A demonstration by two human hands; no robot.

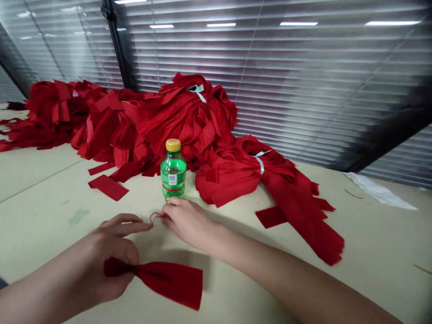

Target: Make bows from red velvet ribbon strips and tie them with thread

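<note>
My left hand (116,256) is closed around a gathered red fabric strip (175,281), whose free end fans out to the right. Its index finger stretches toward a thin red thread (155,217) that loops between both hands. My right hand (184,220) pinches the thread, fingers bunched together, just in front of a small green bottle (173,173) with a yellow cap. Around the bottle's lower part runs a red band of thread. What lies inside the right fingertips is partly hidden.
Heaped bundles of red fabric strips (189,112) line the back of the pale table (40,180); another tied bundle (236,173) lies right of the bottle. A white scrap (381,191) rests at far right. Blinds (303,81) hang behind glass at the back.
</note>
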